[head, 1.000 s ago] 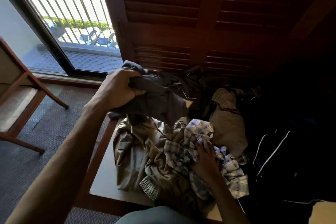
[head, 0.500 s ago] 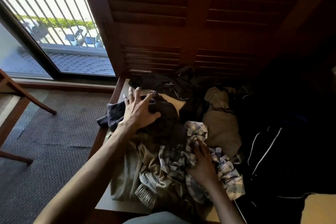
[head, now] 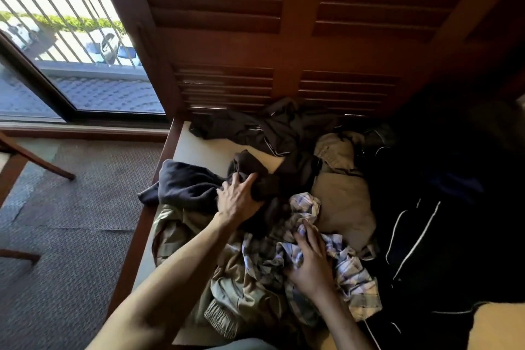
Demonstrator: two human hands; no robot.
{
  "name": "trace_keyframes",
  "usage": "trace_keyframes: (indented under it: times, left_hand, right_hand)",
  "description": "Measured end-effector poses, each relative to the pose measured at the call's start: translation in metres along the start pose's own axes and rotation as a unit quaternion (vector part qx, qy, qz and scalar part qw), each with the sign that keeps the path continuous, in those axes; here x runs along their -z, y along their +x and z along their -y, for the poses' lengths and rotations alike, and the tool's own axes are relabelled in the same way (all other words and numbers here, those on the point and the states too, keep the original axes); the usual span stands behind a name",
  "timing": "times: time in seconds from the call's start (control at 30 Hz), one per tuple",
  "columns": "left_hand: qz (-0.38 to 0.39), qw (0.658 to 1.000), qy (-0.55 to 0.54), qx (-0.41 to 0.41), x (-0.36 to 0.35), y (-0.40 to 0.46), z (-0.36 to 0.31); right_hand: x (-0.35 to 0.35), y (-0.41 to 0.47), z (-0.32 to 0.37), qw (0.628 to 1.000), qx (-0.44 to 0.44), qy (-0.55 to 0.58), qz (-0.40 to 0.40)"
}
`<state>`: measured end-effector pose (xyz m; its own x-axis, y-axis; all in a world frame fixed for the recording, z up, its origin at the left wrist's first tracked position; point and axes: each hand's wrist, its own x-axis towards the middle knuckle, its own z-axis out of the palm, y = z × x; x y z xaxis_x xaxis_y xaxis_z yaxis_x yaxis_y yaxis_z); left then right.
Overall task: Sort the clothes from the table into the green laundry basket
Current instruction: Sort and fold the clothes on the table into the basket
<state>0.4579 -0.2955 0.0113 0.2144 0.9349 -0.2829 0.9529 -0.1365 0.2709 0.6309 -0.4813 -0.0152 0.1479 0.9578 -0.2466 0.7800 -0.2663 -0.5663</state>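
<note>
A pile of clothes covers most of the desk, a pale-topped surface with a dark wooden rim standing against louvred wooden shutters. The left hand is curled round a dark brown garment near the middle of the pile, fingers dug into the cloth and gripping it. Just to the left of this hand, a dark navy garment lies over the desk's left rim and hangs partly past it. The right hand is nearer the camera than the left, its fingers bent into a blue and white checked shirt and clutching the crumpled fabric. An olive-tan jacket with an elasticated cuff lies under and beside the checked shirt, toward the near left part of the desk. Beyond the left hand, a dark garment with thin white piping lies at the back of the desk against the shutters. To the right of the left hand sit khaki trousers, and farther right a black jacket with white stripes lies in deep shadow. The green laundry basket is out of view. Left of the desk are patterned carpet, part of a wooden chair, and a window with bars.
</note>
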Motion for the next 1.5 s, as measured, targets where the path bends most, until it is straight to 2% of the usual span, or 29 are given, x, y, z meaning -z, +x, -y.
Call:
trace_keyframes:
  times: [0.17,0.27,0.3,0.37,0.4,0.43,0.57,0.63,0.73,0.8,0.9,0.97,1.0,1.1,1.17,1.23,1.33,1.5]
  left_hand:
    - [-0.03,0.997,-0.049,-0.053,0.027,0.002,0.01]
    - [-0.038,0.978,-0.198,-0.057,0.063,-0.003,0.021]
    - [-0.02,0.959,-0.272,-0.073,0.076,-0.006,0.025]
    - [0.058,0.896,-0.422,-0.124,0.099,-0.015,0.036]
    - [0.099,0.877,-0.449,-0.137,0.107,-0.02,0.041]
    - [0.125,0.882,-0.432,-0.144,0.113,-0.023,0.045]
    - [0.095,0.975,-0.18,-0.093,0.092,-0.02,0.06]
    - [0.085,0.988,-0.124,-0.043,0.069,-0.019,0.066]
    - [0.078,0.99,-0.12,0.016,0.047,-0.022,0.065]
    - [0.05,0.993,-0.109,0.015,0.039,-0.026,0.058]
    - [0.016,0.981,-0.19,0.024,0.043,-0.028,0.037]
    - [0.044,0.966,-0.253,0.013,0.048,-0.028,0.011]
    - [0.066,0.967,-0.248,0.011,0.045,-0.029,-0.005]
    - [0.115,0.981,-0.152,-0.027,0.028,-0.041,-0.053]
    - [0.11,0.989,-0.054,-0.08,0.008,-0.044,-0.073]
    - [0.095,0.991,0.002,-0.089,-0.002,-0.038,-0.079]
    - [0.098,0.992,0.028,-0.078,-0.006,-0.026,-0.083]
    - [0.054,0.992,0.036,-0.11,-0.011,-0.026,-0.083]
  right_hand:
    - [0.002,0.001,0.002,1.0,0.003,0.01,-0.005]
    - [0.002,0.0,0.002,1.0,0.012,0.004,-0.012]
    - [0.002,0.0,0.001,1.0,0.017,0.0,-0.024]
    - [-0.002,-0.002,-0.001,0.999,0.025,0.005,-0.046]
    - [-0.004,-0.002,-0.002,0.998,0.027,0.01,-0.05]
    - [-0.005,-0.001,-0.003,0.998,0.025,0.01,-0.051]
    - [-0.002,0.001,-0.002,1.0,-0.009,0.006,-0.007]
    - [0.0,0.002,-0.001,1.0,-0.001,0.025,-0.003]
    - [0.003,0.001,0.0,1.0,-0.002,0.027,-0.004]
    - [0.004,0.0,0.002,1.0,0.001,0.009,-0.002]
    - [-0.001,-0.001,0.001,0.999,0.018,-0.031,-0.021]
    - [-0.005,0.0,0.0,0.998,0.015,-0.055,-0.021]
    - [-0.007,0.002,0.002,0.998,0.009,-0.067,-0.014]
    - [-0.01,0.004,0.006,0.995,0.0,-0.103,-0.015]
    - [-0.012,0.004,0.005,0.992,0.016,-0.119,-0.028]
    - [-0.011,0.005,0.006,0.993,0.01,-0.117,-0.021]
    - [-0.014,0.006,0.004,0.992,0.0,-0.121,-0.028]
    - [-0.023,0.011,-0.007,0.995,0.009,-0.099,-0.002]
